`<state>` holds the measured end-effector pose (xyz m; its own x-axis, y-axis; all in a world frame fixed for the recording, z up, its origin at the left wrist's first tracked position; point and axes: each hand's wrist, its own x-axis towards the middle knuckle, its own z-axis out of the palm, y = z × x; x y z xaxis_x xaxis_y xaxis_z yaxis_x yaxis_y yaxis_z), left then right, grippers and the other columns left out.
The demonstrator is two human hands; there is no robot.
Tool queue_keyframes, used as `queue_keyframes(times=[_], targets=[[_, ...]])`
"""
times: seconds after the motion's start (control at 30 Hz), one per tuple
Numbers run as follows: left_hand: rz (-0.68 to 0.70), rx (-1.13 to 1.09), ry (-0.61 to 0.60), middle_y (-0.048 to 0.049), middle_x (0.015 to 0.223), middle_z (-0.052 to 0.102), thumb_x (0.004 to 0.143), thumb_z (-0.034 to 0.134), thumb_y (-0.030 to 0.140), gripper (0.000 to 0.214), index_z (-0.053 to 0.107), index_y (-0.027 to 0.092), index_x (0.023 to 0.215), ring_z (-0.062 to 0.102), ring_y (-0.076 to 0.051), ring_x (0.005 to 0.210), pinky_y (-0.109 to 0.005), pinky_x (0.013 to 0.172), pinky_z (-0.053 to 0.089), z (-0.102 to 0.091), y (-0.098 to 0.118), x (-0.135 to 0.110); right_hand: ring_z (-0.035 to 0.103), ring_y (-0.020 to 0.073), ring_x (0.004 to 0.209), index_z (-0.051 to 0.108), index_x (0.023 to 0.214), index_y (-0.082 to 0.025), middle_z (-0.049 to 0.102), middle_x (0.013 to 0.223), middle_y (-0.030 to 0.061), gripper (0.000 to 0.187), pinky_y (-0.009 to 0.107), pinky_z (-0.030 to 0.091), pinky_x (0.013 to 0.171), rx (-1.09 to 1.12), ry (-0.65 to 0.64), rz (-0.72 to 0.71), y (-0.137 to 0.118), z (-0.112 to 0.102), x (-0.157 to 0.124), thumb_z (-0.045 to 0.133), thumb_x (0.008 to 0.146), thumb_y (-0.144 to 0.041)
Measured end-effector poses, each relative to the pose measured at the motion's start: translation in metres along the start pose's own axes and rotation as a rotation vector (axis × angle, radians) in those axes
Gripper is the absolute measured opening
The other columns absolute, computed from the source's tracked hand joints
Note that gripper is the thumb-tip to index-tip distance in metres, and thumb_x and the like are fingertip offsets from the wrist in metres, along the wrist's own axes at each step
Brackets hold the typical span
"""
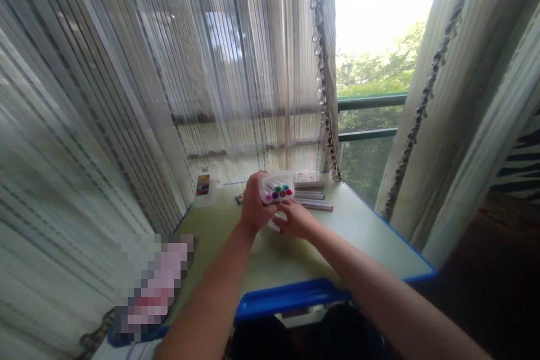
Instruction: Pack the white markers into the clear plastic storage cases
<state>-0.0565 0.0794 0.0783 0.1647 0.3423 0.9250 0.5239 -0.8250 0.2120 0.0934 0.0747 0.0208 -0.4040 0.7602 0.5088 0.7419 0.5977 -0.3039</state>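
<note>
Left hand (255,202) grasps clear box (277,178) of colored-end pens (277,193), held above table (379,242) toward far edge. Right hand (296,218) just below, fingers curled by white stick (275,225); can't tell if gripping. Loose markers (315,205) near far edge; labeled case (205,190) at far-left corner.

Box (283,177): clear, rounded corners; held aloft in the left hand (255,202), fingers around its left side, tilted toward the viewer.
Pens (282,193): inside the box, round ends showing pink, purple, brown, red, green, teal.
White piece (274,224): slim, slanted, below the box at the right hand's (297,220) fingertips; partly hidden.
</note>
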Motion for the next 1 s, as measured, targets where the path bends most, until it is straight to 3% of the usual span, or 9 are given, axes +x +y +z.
queue_keyframes(times=[0.2, 0.37, 0.63, 0.73, 1.0], targets=[[-0.061, 0.011, 0.025, -0.0082, 0.105, 0.057, 0.055, 0.068, 0.016, 0.062, 0.044, 0.022, 0.112, 0.059, -0.026, 0.098, -0.043, 0.085, 0.051, -0.014, -0.010, -0.010, 0.055, 0.0224, 0.096, 0.066, 0.105, -0.023, 0.064, 0.102, 0.0078, 0.027, 0.036, 0.043, 0.087, 0.015, -0.018, -0.127, 0.002, 0.014, -0.009, 0.061, 0.080, -0.030], [-0.044, 0.075, -0.021, -0.0073, 0.104, 0.057, 0.054, 0.067, 0.015, 0.061, 0.046, 0.019, 0.111, 0.058, -0.026, 0.098, -0.041, 0.088, 0.049, -0.019, -0.016, -0.013, 0.054, 0.0218, 0.094, 0.069, 0.100, -0.023, 0.065, 0.098, 0.0067, 0.024, 0.036, 0.041, 0.088, -0.020, -0.052, -0.131, 0.006, 0.010, -0.011, 0.062, 0.077, -0.025], [-0.114, 0.114, 0.040, -0.0056, 0.100, 0.057, 0.051, 0.068, 0.015, 0.059, 0.048, 0.017, 0.107, 0.058, -0.025, 0.094, -0.040, 0.086, 0.050, -0.022, -0.030, -0.014, 0.050, 0.0232, 0.096, 0.070, 0.079, -0.020, 0.061, 0.094, 0.0076, 0.014, 0.037, 0.041, 0.091, -0.103, -0.019, -0.082, 0.003, 0.011, -0.012, 0.067, 0.072, -0.031], [-0.169, 0.087, 0.114, -0.0054, 0.098, 0.057, 0.050, 0.069, 0.013, 0.061, 0.048, 0.018, 0.107, 0.058, -0.025, 0.092, -0.040, 0.084, 0.051, -0.024, -0.034, -0.013, 0.051, 0.0225, 0.092, 0.070, 0.073, -0.019, 0.061, 0.091, 0.0078, 0.011, 0.036, 0.043, 0.089, -0.100, -0.011, -0.080, 0.004, 0.010, -0.012, 0.068, 0.071, -0.030], [-0.229, 0.063, 0.292, -0.0045, 0.099, 0.056, 0.049, 0.073, 0.012, 0.064, 0.048, 0.022, 0.108, 0.059, -0.023, 0.091, -0.041, 0.084, 0.052, -0.026, -0.041, -0.012, 0.058, 0.0192, 0.088, 0.069, 0.074, -0.018, 0.061, 0.092, 0.0070, 0.007, 0.033, 0.046, 0.083, 0.163, 0.216, 0.085, 0.024, 0.000, -0.007, 0.066, 0.073, -0.024]])
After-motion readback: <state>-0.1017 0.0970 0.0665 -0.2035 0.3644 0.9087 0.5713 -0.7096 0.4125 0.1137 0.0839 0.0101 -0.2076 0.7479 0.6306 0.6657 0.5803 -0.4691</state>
